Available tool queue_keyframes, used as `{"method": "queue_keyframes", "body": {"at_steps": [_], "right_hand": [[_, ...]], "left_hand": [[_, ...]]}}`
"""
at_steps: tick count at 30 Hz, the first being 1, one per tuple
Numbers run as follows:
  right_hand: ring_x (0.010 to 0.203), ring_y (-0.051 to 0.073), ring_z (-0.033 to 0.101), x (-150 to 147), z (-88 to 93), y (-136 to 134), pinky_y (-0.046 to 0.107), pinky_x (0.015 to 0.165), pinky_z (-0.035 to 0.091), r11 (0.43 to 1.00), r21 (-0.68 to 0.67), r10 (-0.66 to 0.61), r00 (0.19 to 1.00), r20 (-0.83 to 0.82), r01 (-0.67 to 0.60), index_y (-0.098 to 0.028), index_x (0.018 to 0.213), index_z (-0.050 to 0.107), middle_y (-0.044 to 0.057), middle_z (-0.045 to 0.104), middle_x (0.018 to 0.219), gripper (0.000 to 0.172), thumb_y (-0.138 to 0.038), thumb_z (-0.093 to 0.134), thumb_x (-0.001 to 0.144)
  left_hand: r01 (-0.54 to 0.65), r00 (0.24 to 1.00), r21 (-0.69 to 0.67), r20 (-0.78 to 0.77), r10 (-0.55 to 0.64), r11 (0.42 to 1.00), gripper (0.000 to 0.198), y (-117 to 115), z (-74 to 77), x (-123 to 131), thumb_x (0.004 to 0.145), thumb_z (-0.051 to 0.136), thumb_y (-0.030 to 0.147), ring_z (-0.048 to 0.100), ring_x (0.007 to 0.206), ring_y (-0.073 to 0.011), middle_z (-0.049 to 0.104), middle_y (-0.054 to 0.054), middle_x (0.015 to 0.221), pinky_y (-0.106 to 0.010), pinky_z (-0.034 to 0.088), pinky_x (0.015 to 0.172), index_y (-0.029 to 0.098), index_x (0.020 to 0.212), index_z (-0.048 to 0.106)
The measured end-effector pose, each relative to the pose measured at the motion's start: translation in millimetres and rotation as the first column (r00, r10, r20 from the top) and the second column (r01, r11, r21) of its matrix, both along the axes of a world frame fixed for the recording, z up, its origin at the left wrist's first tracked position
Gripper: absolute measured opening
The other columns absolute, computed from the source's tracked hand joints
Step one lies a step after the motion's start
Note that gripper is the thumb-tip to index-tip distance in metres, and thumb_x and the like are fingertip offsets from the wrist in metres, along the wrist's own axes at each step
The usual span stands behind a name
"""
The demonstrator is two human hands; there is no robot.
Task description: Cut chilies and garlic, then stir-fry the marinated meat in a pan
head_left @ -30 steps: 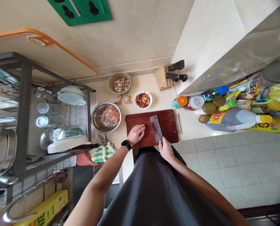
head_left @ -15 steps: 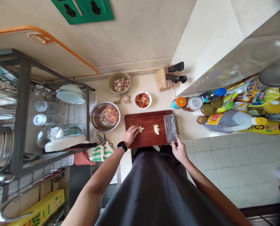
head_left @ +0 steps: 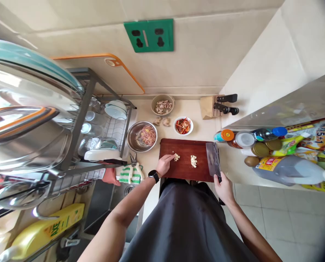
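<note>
On a reddish-brown wooden cutting board (head_left: 184,145) lie two small heaps of chopped garlic. My left hand (head_left: 163,165), a black watch at its wrist, reaches in from the board's left edge. Its fingers are stretched out, with the tips at the left garlic heap (head_left: 176,157). The right garlic heap (head_left: 193,161) sits near the board's middle, apart from both hands. My right hand (head_left: 224,188) is closed around the handle of a cleaver (head_left: 212,158), whose broad blade is over the board's right end. My fingers hide most of the handle.
Behind the board stand a bowl of cut red chillies (head_left: 183,126), a bowl of pale pieces (head_left: 162,105) and a knife block (head_left: 208,107). A metal bowl of raw meat (head_left: 142,136) and a dish rack (head_left: 83,120) are leftward. Jars and bottles (head_left: 290,171) crowd the right.
The camera view has shifted, so the counter appears farther right and slightly lower. My left fingers stay by the left garlic heap, and my right hand keeps hold of the cleaver.
</note>
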State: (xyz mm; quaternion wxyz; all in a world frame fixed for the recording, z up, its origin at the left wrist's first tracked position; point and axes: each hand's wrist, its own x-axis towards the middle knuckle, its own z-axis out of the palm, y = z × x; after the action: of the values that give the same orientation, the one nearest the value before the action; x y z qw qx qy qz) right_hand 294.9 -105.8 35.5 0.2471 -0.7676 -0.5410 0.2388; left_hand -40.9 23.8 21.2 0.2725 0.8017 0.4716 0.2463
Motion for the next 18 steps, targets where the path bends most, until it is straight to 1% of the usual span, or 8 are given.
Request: {"method": "queue_keyframes", "body": {"at_steps": [2, 4, 6, 8, 10, 12, 15, 18], "right_hand": [[0.085, 0.027, 0.068, 1.3, 4.1, 9.4, 0.036, 0.073, 0.053, 0.996, 0.071, 0.044, 0.991, 0.129, -0.053, -0.016, 0.103, 0.065, 0.016, 0.071, 0.092, 0.036, -0.042, 0.041, 0.098], [0.093, 0.027, 0.068, 1.0, 8.3, 18.9, 0.036, 0.075, 0.054, 0.992, 0.087, 0.072, 0.968, 0.241, -0.095, -0.015, 0.116, 0.063, 0.017, 0.069, 0.112, 0.037, -0.037, 0.04, 0.099], [0.088, 0.023, 0.068, 0.3, 9.7, 27.7, 0.033, 0.067, 0.052, 0.991, 0.045, 0.106, 0.935, 0.338, -0.128, -0.016, 0.124, 0.061, 0.016, 0.063, 0.124, 0.038, -0.036, 0.041, 0.1], [0.078, 0.019, 0.067, 0.7, 6.1, 34.7, 0.03, 0.058, 0.049, 0.987, -0.01, 0.147, 0.899, 0.413, -0.158, -0.017, 0.128, 0.06, 0.015, 0.059, 0.128, 0.038, -0.036, 0.042, 0.101], [0.073, 0.018, 0.066, 3.3, -2.0, 39.3, 0.03, 0.054, 0.047, 0.978, -0.034, 0.199, 0.867, 0.457, -0.206, -0.015, 0.129, 0.06, 0.016, 0.057, 0.127, 0.039, -0.036, 0.042, 0.101], [0.072, 0.018, 0.065, 8.4, -12.6, 41.6, 0.031, 0.054, 0.048, 0.961, -0.033, 0.255, 0.836, 0.486, -0.274, -0.013, 0.131, 0.059, 0.018, 0.055, 0.126, 0.041, -0.035, 0.041, 0.101], [0.075, 0.021, 0.065, 19.0, -27.4, 43.4, 0.035, 0.059, 0.052, 0.914, -0.02, 0.358, 0.782, 0.511, -0.405, -0.012, 0.134, 0.057, 0.019, 0.054, 0.124, 0.044, -0.034, 0.039, 0.1], [0.089, 0.027, 0.066, 29.6, -37.3, 47.6, 0.039, 0.073, 0.056, 0.854, 0.014, 0.438, 0.733, 0.521, -0.52, -0.012, 0.133, 0.059, 0.019, 0.052, 0.123, 0.044, -0.031, 0.038, 0.1]], "left_hand": [[-0.018, 0.998, -0.017, 0.068, 0.019, 1.0, 0.041, -4.9, 8.9, 4.2, 0.1, 0.037, 0.013, 0.065, 0.12, -0.0206, 0.07, -0.01, 0.128, -0.044, 0.055, 0.105, 0.022, 0.127, 0.067], [-0.085, 0.984, -0.07, 0.149, 0.094, 0.994, 0.043, -8.8, 21.3, 9.4, 0.102, 0.038, 0.019, 0.059, 0.131, -0.0219, 0.063, -0.011, 0.141, -0.045, 0.051, 0.111, 0.023, 0.14, 0.057], [-0.189, 0.958, -0.131, 0.194, 0.212, 0.973, 0.048, -10.3, 36.7, 13.1, 0.105, 0.035, 0.026, 0.053, 0.138, -0.023, 0.053, -0.012, 0.151, -0.045, 0.048, 0.113, 0.024, 0.152, 0.041], [-0.238, 0.955, -0.13, 0.149, 0.256, 0.963, 0.052, -9.3, 54.6, 13.4, 0.105, 0.037, 0.034, 0.045, 0.145, -0.0259, 0.046, -0.014, 0.157, -0.048, 0.044, 0.115, 0.024, 0.156, 0.033], [-0.157, 0.987, -0.036, 0.012, 0.158, 0.987, 0.056, -7.0, 74.6, 10.6, 0.1, 0.051, 0.039, 0.033, 0.151, -0.0318, 0.042, -0.015, 0.159, -0.057, 0.036, 0.119, 0.023, 0.153, 0.04], [0.022, 0.987, 0.085, -0.158, -0.009, 0.996, 0.058, -5.4, 96.3, 7.4, 0.091, 0.065, 0.038, 0.027, 0.153, -0.0365, 0.042, -0.015, 0.16, -0.066, 0.025, 0.121, 0.023, 0.145, 0.051], [0.269, 0.918, 0.196, -0.348, -0.19, 0.943, 0.046, -6.2, 130.5, 8.1, 0.085, 0.071, 0.026, 0.035, 0.149, -0.0357, 0.049, -0.013, 0.155, -0.069, 0.015, 0.123, 0.025, 0.131, 0.064], [0.378, 0.865, 0.273, -0.446, -0.232, 0.885, 0.034, -10.6, 164.0, 18.3, 0.084, 0.067, 0.016, 0.044, 0.144, -0.0317, 0.058, -0.012, 0.147, -0.064, 0.016, 0.124, 0.024, 0.117, 0.07]]}}
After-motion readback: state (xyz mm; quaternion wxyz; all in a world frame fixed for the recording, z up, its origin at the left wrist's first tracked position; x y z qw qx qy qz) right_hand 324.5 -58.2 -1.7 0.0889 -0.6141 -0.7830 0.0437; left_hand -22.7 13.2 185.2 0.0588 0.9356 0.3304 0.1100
